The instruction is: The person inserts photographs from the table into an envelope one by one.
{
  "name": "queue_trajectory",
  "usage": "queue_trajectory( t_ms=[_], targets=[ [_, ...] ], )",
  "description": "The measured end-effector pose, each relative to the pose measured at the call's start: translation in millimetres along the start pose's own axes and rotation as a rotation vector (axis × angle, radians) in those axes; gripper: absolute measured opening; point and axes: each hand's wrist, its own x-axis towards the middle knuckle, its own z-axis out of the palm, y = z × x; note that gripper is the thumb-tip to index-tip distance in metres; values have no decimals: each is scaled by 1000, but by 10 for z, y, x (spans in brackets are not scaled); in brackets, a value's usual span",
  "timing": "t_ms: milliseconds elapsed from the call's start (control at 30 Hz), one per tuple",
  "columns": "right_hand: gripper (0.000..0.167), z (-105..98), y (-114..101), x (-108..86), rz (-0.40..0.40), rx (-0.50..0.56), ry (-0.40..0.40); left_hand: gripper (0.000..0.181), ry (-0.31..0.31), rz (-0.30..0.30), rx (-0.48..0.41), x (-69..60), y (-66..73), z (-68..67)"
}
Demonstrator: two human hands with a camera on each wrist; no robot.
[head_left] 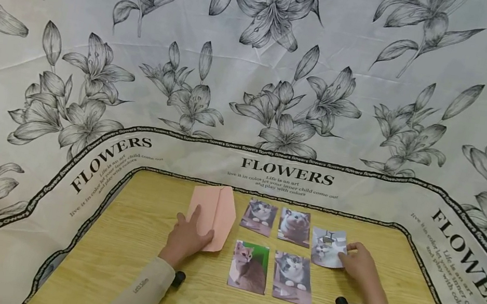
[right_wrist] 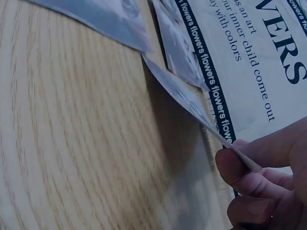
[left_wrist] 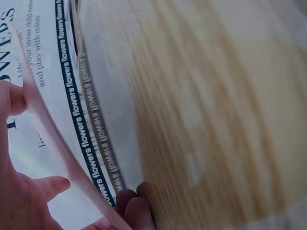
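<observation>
My left hand (head_left: 185,238) grips a pink envelope (head_left: 225,217) at the left of the cards. In the left wrist view, fingers (left_wrist: 50,187) show on both sides of the envelope (left_wrist: 53,132), which appears edge-on. My right hand (head_left: 360,267) pinches the right edge of a photo card (head_left: 327,246) showing a white cat. The right wrist view has this card (right_wrist: 192,108) tilted up off the table, between thumb (right_wrist: 230,165) and fingers.
Beside the held card lie a grey-and-white cat card (head_left: 258,217), a hamster-like animal card (head_left: 294,226), a brown cat card (head_left: 250,267) and another grey-and-white cat card (head_left: 293,277). They rest on a wooden table (head_left: 114,259). Flower-printed cloth (head_left: 287,177) surrounds its back and sides.
</observation>
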Motion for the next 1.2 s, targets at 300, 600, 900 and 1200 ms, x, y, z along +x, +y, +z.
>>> queue_trajectory(
  t_ms=[300,600,900,1200],
  targets=[
    [60,-8,-126,-92,-42,145,78,93,-25,-16,-2,3,28,20],
    [60,145,-383,-145,-101,250,172,94,-73,1,-23,14,93,59],
    [55,459,-684,-129,-173,344,196,94,-61,29,-6,13,111,76],
    [49,814,-1005,-77,-237,397,130,94,-36,38,3,-13,148,99]
  ],
)
